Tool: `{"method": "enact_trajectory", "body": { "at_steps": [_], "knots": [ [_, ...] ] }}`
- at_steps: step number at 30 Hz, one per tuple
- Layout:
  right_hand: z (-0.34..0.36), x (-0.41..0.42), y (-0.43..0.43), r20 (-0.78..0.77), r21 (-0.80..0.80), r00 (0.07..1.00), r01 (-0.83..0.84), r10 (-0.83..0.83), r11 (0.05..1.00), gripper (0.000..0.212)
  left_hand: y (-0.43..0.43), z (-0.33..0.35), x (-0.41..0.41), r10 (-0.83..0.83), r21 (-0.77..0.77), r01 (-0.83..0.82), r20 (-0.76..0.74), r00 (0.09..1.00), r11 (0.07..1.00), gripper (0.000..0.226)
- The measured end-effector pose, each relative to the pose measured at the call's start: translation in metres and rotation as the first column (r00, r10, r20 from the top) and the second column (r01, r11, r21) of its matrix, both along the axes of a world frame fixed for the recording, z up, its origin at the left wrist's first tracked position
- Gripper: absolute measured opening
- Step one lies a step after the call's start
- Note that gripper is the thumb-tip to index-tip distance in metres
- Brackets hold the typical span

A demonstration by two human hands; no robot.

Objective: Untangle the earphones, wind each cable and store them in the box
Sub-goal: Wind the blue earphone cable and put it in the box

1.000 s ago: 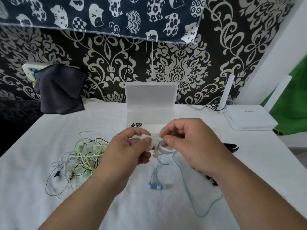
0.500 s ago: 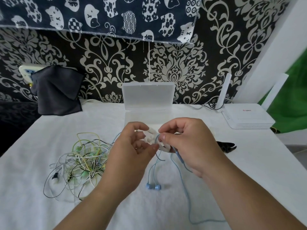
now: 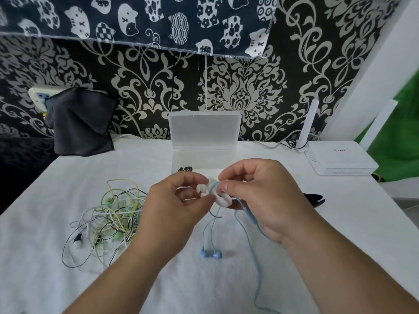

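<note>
Counter (image 3: 45,268): white-covered, tangled earphones (image 3: 108,218) at your left.
Wall: damask wallpaper (image 3: 238,98), router (image 3: 340,159) right.
Fingers (image 3: 225,185): your left hand (image 3: 172,214) pinches the winder (image 3: 223,200), right hand (image 3: 267,196) the blue cable (image 3: 249,215).

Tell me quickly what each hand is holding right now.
Left hand: fingers pinch the white cable winder.
Right hand: fingers pinch the blue earphone cable at the winder.

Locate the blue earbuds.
Head view, centre: the blue earbuds lie on the cloth, right of the cable tangle, below the left hand holding the winder and the right hand pinching their cable.
</note>
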State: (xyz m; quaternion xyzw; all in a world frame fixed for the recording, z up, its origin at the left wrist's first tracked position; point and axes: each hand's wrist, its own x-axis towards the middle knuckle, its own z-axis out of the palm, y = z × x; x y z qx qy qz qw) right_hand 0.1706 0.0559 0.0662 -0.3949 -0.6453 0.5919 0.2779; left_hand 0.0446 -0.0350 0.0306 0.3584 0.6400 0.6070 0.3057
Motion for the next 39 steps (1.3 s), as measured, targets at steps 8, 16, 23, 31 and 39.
{"method": "enact_trajectory", "body": {
  "at_steps": [8, 16, 23, 31, 39],
  "knots": [
    [0.026, 0.022, 0.030, -0.234, 0.042, 0.951, 0.219, -0.203, 0.975, 0.017, -0.003, 0.000, -0.021, -0.156, 0.002, 0.156, 0.026, 0.987, 0.988, 0.019],
    [0.026, 0.040, 0.057, -0.406, -0.065, 0.767, 0.517, -0.496, 0.853, 0.015, -0.007, 0.003, -0.034, -0.186, -0.073, 0.185, -0.015, 0.982, 0.980, 0.023],
    [0.021, 0.042, 0.062, -0.400, -0.049, 0.685, 0.648, -0.609, 0.760, 0.016, -0.010, 0.009, -0.028, -0.211, -0.169, 0.198, -0.062, 0.975, 0.965, 0.024],
    [0.003, 0.048, 0.076, -0.102, 0.068, 0.789, 0.614, -0.606, 0.787, 0.018, -0.014, 0.012, -0.027, -0.224, -0.137, 0.212, -0.079, 0.971, 0.968, 0.032],
    [0.005, 0.027, 0.042, 0.291, 0.475, 0.955, -0.092, -0.058, 0.875, 0.026, -0.013, 0.011, -0.021, -0.250, -0.034, 0.249, -0.016, 0.968, 0.968, 0.021]
  ]
}}
